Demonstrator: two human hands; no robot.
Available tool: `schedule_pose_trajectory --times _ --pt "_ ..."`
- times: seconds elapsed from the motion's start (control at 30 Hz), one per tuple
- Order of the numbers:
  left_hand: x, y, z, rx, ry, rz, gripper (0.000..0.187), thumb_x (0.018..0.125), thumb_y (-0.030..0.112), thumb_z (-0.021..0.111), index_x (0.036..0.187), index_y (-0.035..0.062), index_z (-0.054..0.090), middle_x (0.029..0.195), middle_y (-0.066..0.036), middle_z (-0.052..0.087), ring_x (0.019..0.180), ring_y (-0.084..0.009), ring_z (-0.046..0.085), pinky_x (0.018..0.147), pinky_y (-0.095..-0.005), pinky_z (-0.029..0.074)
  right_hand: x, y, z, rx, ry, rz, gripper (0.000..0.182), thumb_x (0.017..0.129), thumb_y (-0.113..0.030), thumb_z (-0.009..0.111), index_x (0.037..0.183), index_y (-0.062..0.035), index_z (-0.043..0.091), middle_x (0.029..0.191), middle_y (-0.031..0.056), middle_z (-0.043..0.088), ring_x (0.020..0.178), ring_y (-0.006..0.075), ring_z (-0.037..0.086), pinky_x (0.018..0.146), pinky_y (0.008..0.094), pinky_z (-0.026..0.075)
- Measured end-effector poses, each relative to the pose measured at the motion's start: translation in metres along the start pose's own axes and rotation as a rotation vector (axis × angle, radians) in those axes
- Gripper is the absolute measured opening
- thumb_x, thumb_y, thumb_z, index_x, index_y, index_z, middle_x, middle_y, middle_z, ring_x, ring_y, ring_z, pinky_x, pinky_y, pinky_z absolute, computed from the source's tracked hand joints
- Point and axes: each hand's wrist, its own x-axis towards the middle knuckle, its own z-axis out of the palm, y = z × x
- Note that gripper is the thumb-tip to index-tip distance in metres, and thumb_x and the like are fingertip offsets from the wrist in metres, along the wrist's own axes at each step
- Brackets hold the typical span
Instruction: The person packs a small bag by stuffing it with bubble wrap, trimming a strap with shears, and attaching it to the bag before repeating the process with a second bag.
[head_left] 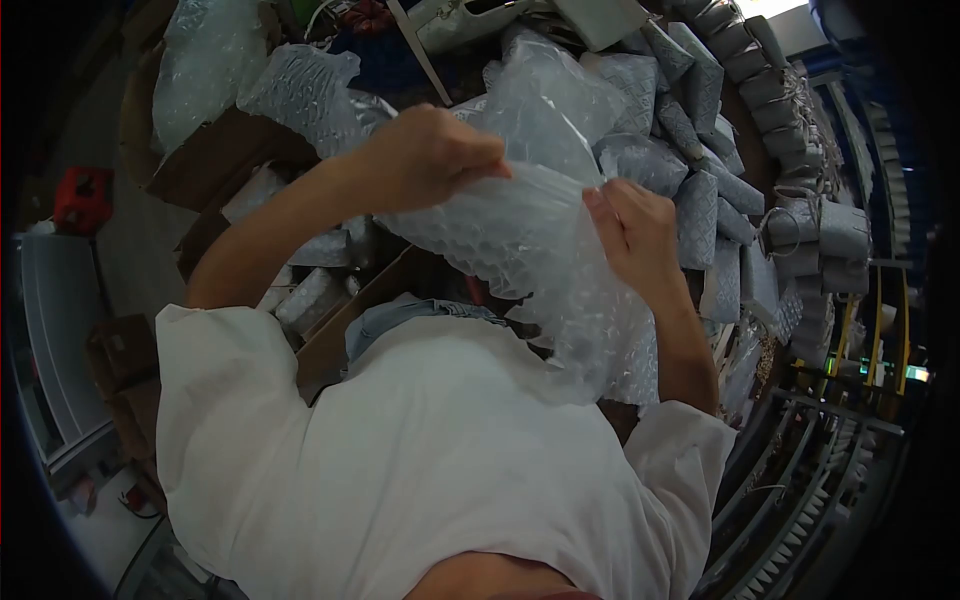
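Clear bubble wrap [500, 232] stretches between my two hands in front of my chest, and its lower end hangs down toward my lap. My left hand [435, 155] is closed on its left part, fingers pinched together. On the right, my right hand [635, 225] grips the upper edge of the sheet with thumb and fingers. More loose bubble wrap [555, 95] rises just beyond my hands. Whatever lies beneath the sheet is hidden.
Many silver-grey quilted bags [715, 195] are heaped on the right. An open cardboard box [225, 155] stands at the left, with bubble wrap [205, 70] over it. Metal racks [820, 470] line the far right. A red object [83, 200] sits at far left.
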Motion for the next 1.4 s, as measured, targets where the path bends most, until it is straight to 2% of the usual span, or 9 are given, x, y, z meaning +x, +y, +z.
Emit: schedule_pose_trajectory --times 0.5,0.6,0.67,0.73,0.83,0.9,1.07,1.3,1.4 --pt "0.003 0.033 0.015 -0.080 -0.056 0.045 0.002 0.079 0.011 0.058 0.078 0.0103 0.057 0.061 -0.008 0.058 0.054 -0.0227 0.058 0.048 -0.0326 0.045 -0.045 -0.020 -0.037 0.020 -0.044 0.164 0.019 0.083 -0.006 0.051 0.067 0.0029 0.048 0.057 0.0107 0.043 0.048 0.0196 0.042 0.045 0.0301 0.031" --pt "-0.041 -0.040 -0.042 -0.175 0.480 -0.450 0.010 0.084 0.009 0.052 0.086 0.0044 0.061 0.065 -0.004 0.059 0.057 -0.0094 0.057 0.051 -0.0243 0.045 -0.076 0.011 -0.084 0.158 0.795 0.906 0.011 0.081 -0.006 0.055 0.089 -0.0003 0.062 0.086 0.0114 0.062 0.072 0.0205 0.060 0.065 0.0293 0.048" --pt "-0.066 -0.062 -0.093 0.305 0.576 -0.475 0.011 0.085 0.010 0.052 0.087 0.0034 0.060 0.070 -0.004 0.062 0.061 -0.0113 0.061 0.053 -0.0250 0.047 -0.069 -0.014 -0.135 0.720 0.955 1.216 0.021 0.081 -0.007 0.057 0.101 -0.0006 0.060 0.093 0.0116 0.062 0.078 0.0198 0.060 0.070 0.0291 0.049" --pt "-0.058 -0.056 -0.079 0.442 0.456 -0.396 0.011 0.085 0.014 0.054 0.087 0.0061 0.061 0.070 -0.005 0.063 0.062 -0.0142 0.062 0.052 -0.0269 0.047 -0.120 0.025 -0.157 0.926 0.805 1.087 0.024 0.081 -0.008 0.059 0.104 -0.0004 0.058 0.090 0.0111 0.061 0.074 0.0196 0.059 0.067 0.0286 0.049" --pt "0.020 -0.025 -0.001 0.453 0.179 -0.072 0.012 0.083 0.022 0.055 0.078 0.0108 0.057 0.066 -0.006 0.059 0.055 -0.0216 0.059 0.047 -0.0327 0.046 -0.097 0.023 -0.129 -0.309 0.127 0.687 0.037 0.075 -0.008 0.066 0.110 -0.0023 0.055 0.063 0.0090 0.053 0.053 0.0178 0.049 0.055 0.0263 0.045" --pt "0.057 0.004 0.044 0.281 0.066 0.047 0.023 0.080 0.029 0.058 0.070 0.0100 0.051 0.061 -0.006 0.056 0.057 -0.0239 0.059 0.047 -0.0357 0.045 -0.038 -0.025 -0.082 -0.284 -0.124 0.548 0.031 0.073 -0.008 0.066 0.102 -0.0036 0.057 0.055 0.0072 0.043 0.047 0.0154 0.039 0.048 0.0268 0.038" --pt "0.097 0.040 0.074 0.006 -0.168 0.021 0.030 0.077 0.038 0.058 0.075 0.0084 0.054 0.066 -0.008 0.059 0.063 -0.0277 0.060 0.053 -0.0393 0.046 -0.033 0.000 -0.036 0.022 -0.019 0.318 0.016 0.073 -0.010 0.067 0.083 -0.0039 0.056 0.050 0.0114 0.036 0.043 0.0174 0.032 0.043 0.0308 0.032" --pt "0.064 -0.090 0.029 0.205 -0.399 -0.208 0.036 0.058 0.021 0.074 0.086 0.0037 0.059 0.077 -0.013 0.061 0.077 -0.0311 0.060 0.066 -0.0406 0.047 -0.116 0.085 -0.156 -0.100 0.095 0.872 0.022 0.084 -0.019 0.059 0.076 0.0011 0.056 0.065 -0.0027 0.053 0.062 0.0039 0.041 0.054 0.0214 0.034" --pt "0.033 -0.154 0.009 0.253 -0.377 -0.309 0.021 0.068 0.015 0.066 0.085 0.0030 0.062 0.071 -0.012 0.062 0.069 -0.0267 0.061 0.062 -0.0366 0.047 -0.170 0.149 -0.214 -0.045 0.138 1.021 0.023 0.083 -0.021 0.060 0.082 0.0015 0.060 0.070 -0.0018 0.056 0.066 0.0041 0.045 0.060 0.0200 0.037"
